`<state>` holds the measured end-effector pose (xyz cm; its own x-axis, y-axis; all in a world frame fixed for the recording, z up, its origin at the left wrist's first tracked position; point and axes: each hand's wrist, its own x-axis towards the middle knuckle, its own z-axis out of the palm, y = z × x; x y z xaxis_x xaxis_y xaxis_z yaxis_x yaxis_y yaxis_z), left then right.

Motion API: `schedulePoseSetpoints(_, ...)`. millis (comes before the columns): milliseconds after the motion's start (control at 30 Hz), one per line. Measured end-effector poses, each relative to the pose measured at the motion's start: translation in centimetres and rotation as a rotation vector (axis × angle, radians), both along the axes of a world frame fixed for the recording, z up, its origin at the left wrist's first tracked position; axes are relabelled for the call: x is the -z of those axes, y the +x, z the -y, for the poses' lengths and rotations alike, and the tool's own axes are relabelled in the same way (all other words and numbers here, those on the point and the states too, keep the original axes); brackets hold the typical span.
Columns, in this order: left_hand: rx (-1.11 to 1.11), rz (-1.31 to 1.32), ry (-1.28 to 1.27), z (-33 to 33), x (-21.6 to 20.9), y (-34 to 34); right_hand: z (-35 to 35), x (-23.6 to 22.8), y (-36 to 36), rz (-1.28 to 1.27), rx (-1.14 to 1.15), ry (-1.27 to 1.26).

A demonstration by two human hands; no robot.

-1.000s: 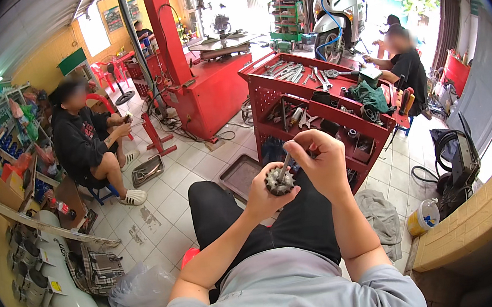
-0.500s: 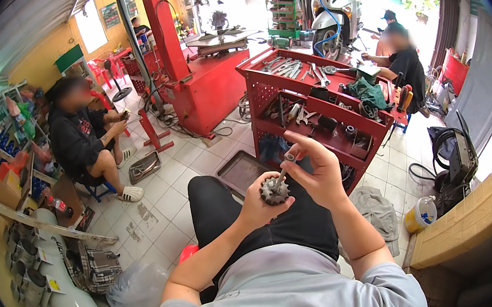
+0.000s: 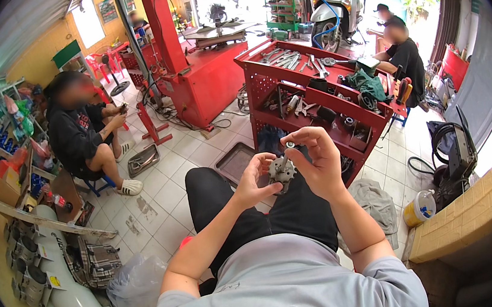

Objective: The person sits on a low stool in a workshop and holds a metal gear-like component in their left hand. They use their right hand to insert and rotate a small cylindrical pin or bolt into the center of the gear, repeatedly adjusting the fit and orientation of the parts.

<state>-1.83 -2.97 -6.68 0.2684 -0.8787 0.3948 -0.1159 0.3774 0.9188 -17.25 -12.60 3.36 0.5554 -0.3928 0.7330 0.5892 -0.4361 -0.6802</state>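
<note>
Gear-like metal part [image 3: 283,172] sits between both hands above the person's lap, in front of the red tool cart [image 3: 336,91]. Left hand [image 3: 253,182] cups it from the left, fingers curled loosely around its toothed rim. Right hand [image 3: 319,160] arches over the part's shaft, thumb and fingertips pinched on the small tip at its top.
</note>
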Motion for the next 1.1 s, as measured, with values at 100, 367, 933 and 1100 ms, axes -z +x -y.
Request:
schedulePoseSetpoints(100,0.15,-0.195,-0.053,-0.4,-0.5,-1.0,0.1,-0.2,0.0,0.033,0.002,0.055)
schedulePoseSetpoints(367,-0.018,-0.088,0.05,-0.9,-0.5,-5.7,-0.5,0.3,-0.1,0.034,-0.052,-0.005)
schedulePoseSetpoints(933,-0.206,0.1,-0.018,-1.5,-1.3,-4.8,-0.7,-1.4,-0.1,-0.087,-0.076,0.019)
schedulePoseSetpoints(1100,-0.254,0.22,-0.112,-1.2,-1.7,-5.0,0.3,-0.2,-0.6,-0.147,-0.015,-0.053)
